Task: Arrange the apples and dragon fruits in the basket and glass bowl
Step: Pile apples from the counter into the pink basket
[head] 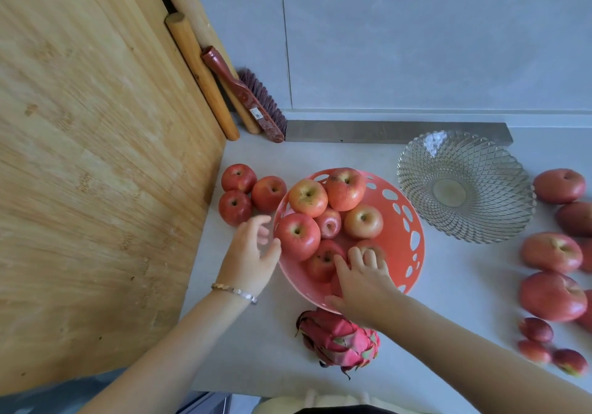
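Observation:
A coral basket (pixel 413 237) with oval holes holds several red-yellow apples (pixel 308 197). My right hand (pixel 362 282) reaches palm down into its near side, fingers curled over an apple (pixel 373 247) that is mostly hidden. My left hand (pixel 253 253) hovers at the basket's left rim with fingers apart, thumb close to the rim, holding nothing. The patterned glass bowl (pixel 464 157) stands empty to the right of the basket. A pink dragon fruit (pixel 339 340) lies on the counter just in front of the basket, below my right wrist.
Three apples (pixel 238 178) sit on the counter left of the basket, beside a big wooden board (pixel 96 157). Several large and small red fruits (pixel 552 295) lie at the right edge. A brush (pixel 253 99) and rolling pins (pixel 201 73) lean at the back wall.

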A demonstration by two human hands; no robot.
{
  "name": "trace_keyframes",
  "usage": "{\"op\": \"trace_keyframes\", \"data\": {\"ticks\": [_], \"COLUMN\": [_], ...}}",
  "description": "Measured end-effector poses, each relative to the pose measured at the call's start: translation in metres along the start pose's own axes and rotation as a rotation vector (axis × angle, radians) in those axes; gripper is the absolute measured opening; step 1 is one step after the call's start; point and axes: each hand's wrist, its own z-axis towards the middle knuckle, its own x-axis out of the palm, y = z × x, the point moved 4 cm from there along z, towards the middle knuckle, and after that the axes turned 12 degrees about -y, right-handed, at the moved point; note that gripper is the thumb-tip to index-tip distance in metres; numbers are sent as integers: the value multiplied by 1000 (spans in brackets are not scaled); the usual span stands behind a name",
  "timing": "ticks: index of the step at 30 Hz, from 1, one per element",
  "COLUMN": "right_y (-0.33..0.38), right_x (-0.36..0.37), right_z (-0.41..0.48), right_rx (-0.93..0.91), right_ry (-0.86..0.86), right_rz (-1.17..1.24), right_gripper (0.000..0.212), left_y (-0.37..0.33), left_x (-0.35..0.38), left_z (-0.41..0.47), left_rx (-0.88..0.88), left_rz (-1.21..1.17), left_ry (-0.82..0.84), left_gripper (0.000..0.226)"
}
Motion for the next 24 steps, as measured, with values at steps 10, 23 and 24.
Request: {"op": "trace_keyframes", "data": {"ticks": [10,23,24], "right_y": [-17,-20,-14], "right_x": [-40,-87,-95], "right_z": [30,20,22], "right_rx": [26,60,43], "right_ry": [-101,-381,-332], "right_rz": [506,1000,1077], "right_gripper": [47,43,52], "left_y": [74,-17,-36], "left_x": [29,-19,-19], "left_z": [105,63,56], "left_rx": [-486,34,108], "left_rz": [320,-112,-92], "left_ry": [7,-180,-125], "left_gripper": [92,92,93]}}
